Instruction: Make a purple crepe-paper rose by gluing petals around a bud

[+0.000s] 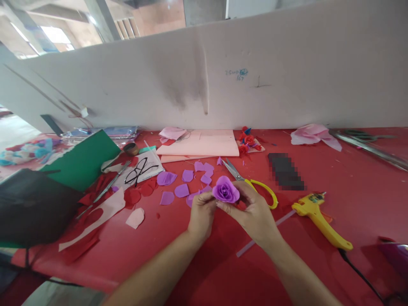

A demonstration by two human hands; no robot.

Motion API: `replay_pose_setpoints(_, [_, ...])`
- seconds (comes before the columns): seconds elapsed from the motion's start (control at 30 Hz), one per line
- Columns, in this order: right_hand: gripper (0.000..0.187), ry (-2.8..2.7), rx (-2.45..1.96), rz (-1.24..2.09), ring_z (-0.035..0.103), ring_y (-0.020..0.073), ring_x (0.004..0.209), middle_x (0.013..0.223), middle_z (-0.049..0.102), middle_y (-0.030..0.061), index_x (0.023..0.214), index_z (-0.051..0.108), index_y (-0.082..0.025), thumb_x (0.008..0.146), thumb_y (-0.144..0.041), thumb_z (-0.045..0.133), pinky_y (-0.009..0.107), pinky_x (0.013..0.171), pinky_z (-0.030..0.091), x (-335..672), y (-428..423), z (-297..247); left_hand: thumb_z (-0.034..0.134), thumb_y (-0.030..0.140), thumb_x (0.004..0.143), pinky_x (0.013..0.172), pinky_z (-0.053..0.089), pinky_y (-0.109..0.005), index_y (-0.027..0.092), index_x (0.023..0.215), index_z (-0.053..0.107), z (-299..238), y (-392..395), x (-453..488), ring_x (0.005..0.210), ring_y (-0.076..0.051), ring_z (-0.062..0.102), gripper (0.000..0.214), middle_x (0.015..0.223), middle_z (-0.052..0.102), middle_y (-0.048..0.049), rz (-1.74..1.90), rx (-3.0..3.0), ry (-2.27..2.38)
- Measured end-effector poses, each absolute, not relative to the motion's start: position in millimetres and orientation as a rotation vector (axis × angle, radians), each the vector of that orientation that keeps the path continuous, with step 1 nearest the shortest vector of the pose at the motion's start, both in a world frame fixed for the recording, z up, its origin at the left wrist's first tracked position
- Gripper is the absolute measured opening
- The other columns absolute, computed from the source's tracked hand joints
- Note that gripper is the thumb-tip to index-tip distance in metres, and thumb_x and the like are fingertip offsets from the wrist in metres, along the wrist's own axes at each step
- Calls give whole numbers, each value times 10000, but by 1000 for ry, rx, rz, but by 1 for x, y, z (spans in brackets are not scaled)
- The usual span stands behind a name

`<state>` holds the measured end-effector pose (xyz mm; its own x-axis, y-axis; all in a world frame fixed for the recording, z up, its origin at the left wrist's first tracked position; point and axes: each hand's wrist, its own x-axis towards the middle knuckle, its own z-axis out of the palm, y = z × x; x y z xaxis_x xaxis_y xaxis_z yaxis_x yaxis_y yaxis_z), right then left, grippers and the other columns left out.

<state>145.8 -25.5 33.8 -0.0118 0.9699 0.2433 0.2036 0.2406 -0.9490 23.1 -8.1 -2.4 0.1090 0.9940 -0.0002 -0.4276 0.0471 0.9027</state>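
Note:
A purple paper rose (pixel 225 190) with curled petals is held between my two hands above the red table. My left hand (pixel 203 212) pinches it from the left, fingers closed at the base of the petals. From the right, my right hand (pixel 253 210) grips its outer edge and underside with thumb and fingers. Loose purple petals (pixel 182 191) lie just beyond and to the left. Scissors with yellow handles (pixel 269 193) rest partly behind my right hand. A yellow glue gun (pixel 323 221) with a clear glue stick (pixel 247 247) lies to the right.
Folded pink sheets (pixel 204 144) lie at the back, beside small red flowers (pixel 250 142). Black glasses (pixel 140 171), tweezers (pixel 110 187) and paper scraps (pixel 135 218) are on the left, near a dark bag (pixel 35 208). A pixelated dark object (pixel 286 171) lies right. A white panel (pixel 287 85) stands behind.

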Motion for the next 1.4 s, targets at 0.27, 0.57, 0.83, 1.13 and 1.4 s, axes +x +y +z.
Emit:
replay_pose_setpoints(0.27, [207,-1417,-1194,927,568,170,776,891,619,28,979,633,-216,778,-246,670,312,729,475,149,-25,30,764,247,633,688,468,-282,178,705,777,0,-6,23,640,-146,587,100,658,713,-34,1338,845,924])
replay_pose_setpoints(0.57, [146,-1122,-1127,998,597,152,780,857,665,14,910,664,-224,813,-332,651,261,709,474,164,-22,36,778,229,606,653,442,-257,177,683,770,-2,-4,23,624,-127,571,94,653,712,-29,1318,826,1057])
replay_pose_setpoints(0.83, [144,-1066,-1165,1050,524,107,618,679,608,-21,763,650,-201,826,-331,640,217,579,430,160,-22,35,786,286,629,682,466,-286,177,732,784,-1,-4,23,649,-155,600,151,688,730,-46,1282,934,1032])
replay_pose_setpoints(1.13, [200,-931,-1103,1161,559,106,586,651,618,-20,720,622,-193,827,-362,630,232,599,451,153,-24,35,777,284,656,708,452,-264,184,745,786,-5,-4,23,673,-131,575,134,668,712,-24,1308,936,1024])
replay_pose_setpoints(1.4, [87,-1012,-1137,1170,570,123,654,739,652,1,840,637,-197,819,-278,609,244,618,450,147,-22,25,782,241,640,724,452,-252,205,775,788,-8,-2,22,685,-126,590,140,687,726,-20,1347,875,984])
